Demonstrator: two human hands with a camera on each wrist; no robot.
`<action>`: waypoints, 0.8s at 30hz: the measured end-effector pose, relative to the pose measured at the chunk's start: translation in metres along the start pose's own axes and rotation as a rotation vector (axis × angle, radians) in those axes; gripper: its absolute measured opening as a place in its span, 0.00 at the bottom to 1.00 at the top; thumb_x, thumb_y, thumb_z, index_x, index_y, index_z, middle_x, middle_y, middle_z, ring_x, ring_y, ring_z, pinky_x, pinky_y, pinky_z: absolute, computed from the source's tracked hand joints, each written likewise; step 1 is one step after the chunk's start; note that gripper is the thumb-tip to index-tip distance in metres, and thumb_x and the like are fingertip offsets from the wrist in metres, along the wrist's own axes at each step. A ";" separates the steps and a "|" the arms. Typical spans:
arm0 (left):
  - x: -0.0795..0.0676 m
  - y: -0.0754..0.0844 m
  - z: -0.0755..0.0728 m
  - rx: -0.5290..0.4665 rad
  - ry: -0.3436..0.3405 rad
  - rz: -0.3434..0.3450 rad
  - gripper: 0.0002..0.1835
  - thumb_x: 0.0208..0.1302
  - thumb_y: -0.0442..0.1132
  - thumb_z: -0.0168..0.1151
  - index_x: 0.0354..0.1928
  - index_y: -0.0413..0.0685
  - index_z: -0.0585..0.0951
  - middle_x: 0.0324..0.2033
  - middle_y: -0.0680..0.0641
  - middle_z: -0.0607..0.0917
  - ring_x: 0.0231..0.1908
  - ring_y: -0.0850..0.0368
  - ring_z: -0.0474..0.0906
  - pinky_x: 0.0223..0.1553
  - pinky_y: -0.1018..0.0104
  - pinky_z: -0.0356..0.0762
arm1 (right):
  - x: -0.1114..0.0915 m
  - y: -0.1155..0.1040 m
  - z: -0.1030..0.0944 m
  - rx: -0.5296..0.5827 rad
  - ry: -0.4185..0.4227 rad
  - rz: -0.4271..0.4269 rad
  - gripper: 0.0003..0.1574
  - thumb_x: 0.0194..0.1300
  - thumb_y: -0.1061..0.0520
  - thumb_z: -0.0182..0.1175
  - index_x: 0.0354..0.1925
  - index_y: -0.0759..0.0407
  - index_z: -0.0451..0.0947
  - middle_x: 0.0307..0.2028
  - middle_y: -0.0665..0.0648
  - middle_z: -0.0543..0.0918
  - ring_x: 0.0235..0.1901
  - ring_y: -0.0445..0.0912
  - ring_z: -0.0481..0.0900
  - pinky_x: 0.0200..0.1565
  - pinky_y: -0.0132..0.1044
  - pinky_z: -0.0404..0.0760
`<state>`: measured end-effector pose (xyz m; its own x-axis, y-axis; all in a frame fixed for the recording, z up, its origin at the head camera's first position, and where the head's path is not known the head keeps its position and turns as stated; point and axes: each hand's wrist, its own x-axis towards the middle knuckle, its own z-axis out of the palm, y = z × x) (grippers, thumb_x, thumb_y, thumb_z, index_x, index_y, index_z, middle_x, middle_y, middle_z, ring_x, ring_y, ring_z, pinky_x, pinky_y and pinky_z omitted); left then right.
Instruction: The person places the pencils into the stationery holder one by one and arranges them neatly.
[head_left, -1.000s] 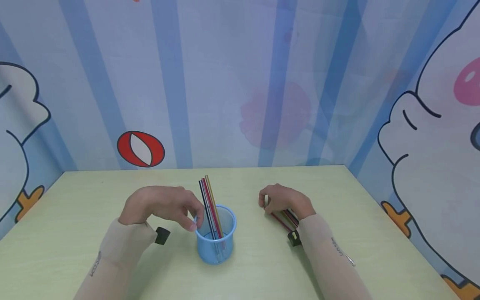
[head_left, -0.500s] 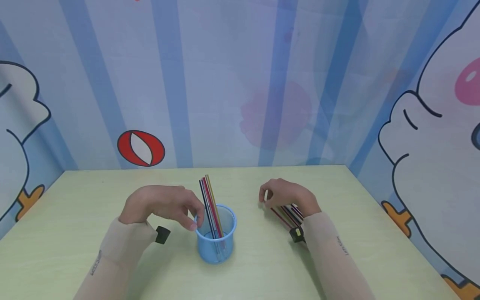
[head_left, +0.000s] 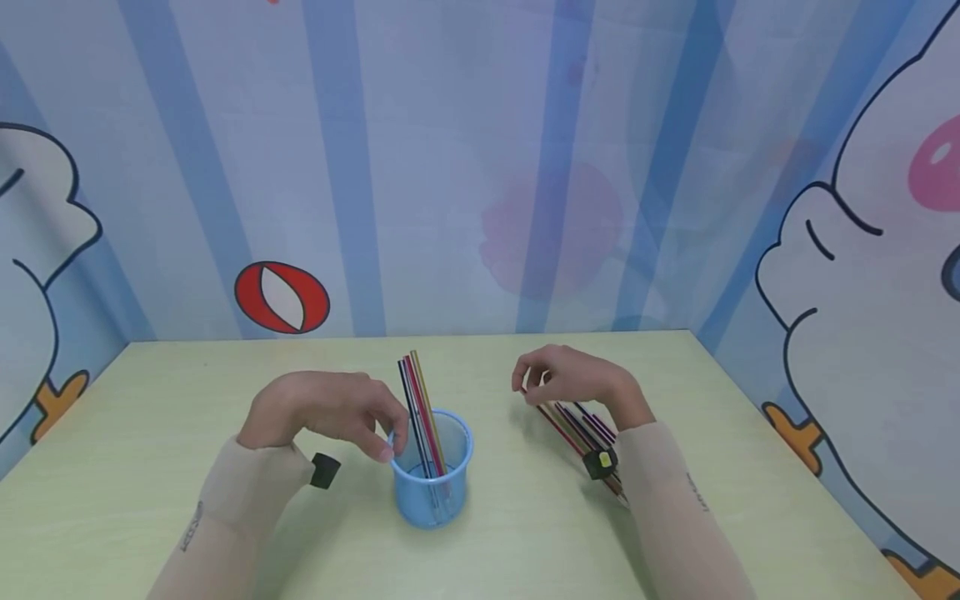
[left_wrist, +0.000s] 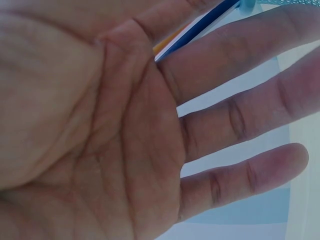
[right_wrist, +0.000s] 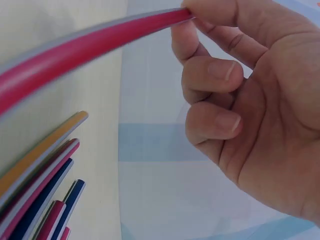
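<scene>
**One blue cup (head_left: 408,505), one held stick (right_wrist: 100,47), a loose bunch (right_wrist: 46,194) by the right edge**

Hands: two. Left hand (head_left: 330,408) has thumb and index finger pinched on the left rim of the cup. Right hand (head_left: 573,377) has thumb and index finger clamped on the far end of the held stick, red with a pale stripe; its other fingers curl in.

Cup: one, upright, near mid-worktop (head_left: 487,550), well in from the far edge. Cup sticks (head_left: 424,417): at least three (dark, red, yellow), leaning towards the far-left corner; overlap prevents a sure count.

Held stick: one, slanting over the worktop between cup and right edge. Loose bunch: about six ends in the right wrist view, orange, reddish and dark blue, side by side; exact number unclear.

Around: two pale sleeves, two black wrist blocks; the right block (head_left: 600,463) and right sleeve (head_left: 678,517) cover part of the bunch from above. Beyond the far edge, a blue striped backdrop (head_left: 450,167) bearing one red-and-white oval (head_left: 282,297).
</scene>
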<state>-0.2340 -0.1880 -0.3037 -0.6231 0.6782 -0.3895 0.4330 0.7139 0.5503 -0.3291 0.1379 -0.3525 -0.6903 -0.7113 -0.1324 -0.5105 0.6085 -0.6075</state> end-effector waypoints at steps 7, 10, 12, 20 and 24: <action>-0.001 0.001 0.000 0.009 0.003 -0.002 0.03 0.63 0.38 0.70 0.36 0.55 0.85 0.36 0.58 0.83 0.42 0.61 0.79 0.44 0.63 0.76 | -0.004 -0.009 -0.004 0.031 0.018 -0.074 0.10 0.67 0.61 0.58 0.44 0.49 0.81 0.33 0.51 0.83 0.35 0.58 0.80 0.33 0.39 0.76; -0.001 0.001 0.001 0.008 0.005 -0.006 0.03 0.63 0.38 0.70 0.36 0.55 0.85 0.36 0.58 0.83 0.42 0.61 0.79 0.44 0.63 0.76 | -0.006 -0.013 -0.005 0.037 0.038 -0.097 0.10 0.68 0.60 0.58 0.44 0.48 0.81 0.33 0.51 0.83 0.34 0.56 0.80 0.32 0.39 0.76; -0.001 0.001 0.001 0.013 0.005 -0.002 0.03 0.63 0.38 0.70 0.36 0.55 0.85 0.36 0.58 0.83 0.41 0.61 0.79 0.44 0.63 0.76 | -0.008 -0.016 -0.006 0.046 0.055 -0.109 0.10 0.68 0.60 0.59 0.44 0.47 0.81 0.34 0.51 0.83 0.34 0.54 0.79 0.32 0.40 0.76; 0.000 -0.001 0.002 0.015 0.018 -0.012 0.04 0.63 0.38 0.70 0.34 0.57 0.85 0.36 0.58 0.83 0.42 0.59 0.79 0.46 0.59 0.76 | -0.017 -0.027 -0.014 0.084 0.084 -0.139 0.08 0.69 0.59 0.61 0.45 0.47 0.80 0.36 0.53 0.82 0.37 0.53 0.79 0.36 0.43 0.78; 0.000 0.000 0.001 0.010 0.017 -0.023 0.04 0.63 0.38 0.70 0.34 0.58 0.85 0.36 0.58 0.83 0.43 0.58 0.79 0.46 0.58 0.76 | -0.023 -0.032 -0.018 0.148 0.110 -0.165 0.08 0.69 0.58 0.62 0.46 0.50 0.80 0.38 0.55 0.82 0.39 0.59 0.78 0.37 0.44 0.77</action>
<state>-0.2332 -0.1879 -0.3045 -0.6440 0.6586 -0.3891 0.4250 0.7310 0.5339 -0.3064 0.1414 -0.3161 -0.6593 -0.7496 0.0590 -0.5459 0.4232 -0.7231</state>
